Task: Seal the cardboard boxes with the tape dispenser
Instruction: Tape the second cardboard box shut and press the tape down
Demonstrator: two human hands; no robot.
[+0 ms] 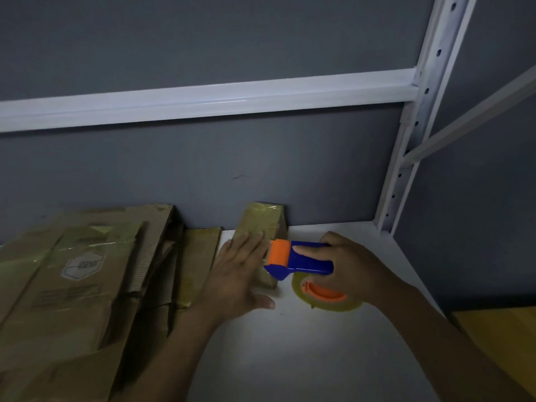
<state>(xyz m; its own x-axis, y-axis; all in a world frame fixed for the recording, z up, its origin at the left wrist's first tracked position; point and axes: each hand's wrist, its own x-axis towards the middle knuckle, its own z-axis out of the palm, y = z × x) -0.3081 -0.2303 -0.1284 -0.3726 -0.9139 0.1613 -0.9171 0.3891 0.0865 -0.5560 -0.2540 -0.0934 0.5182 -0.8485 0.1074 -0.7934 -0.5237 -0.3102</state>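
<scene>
Far left: flattened cartons [72, 271], stacked aside. Centre: small box [258, 221] against the back wall [203, 169] — my left hand [237, 274] flat on it, fingers straight, likely steadying it. Right: tape dispenser [301, 261], roller [279, 252] at the box's edge — my right hand [353, 265] wrapped round its handle.
</scene>
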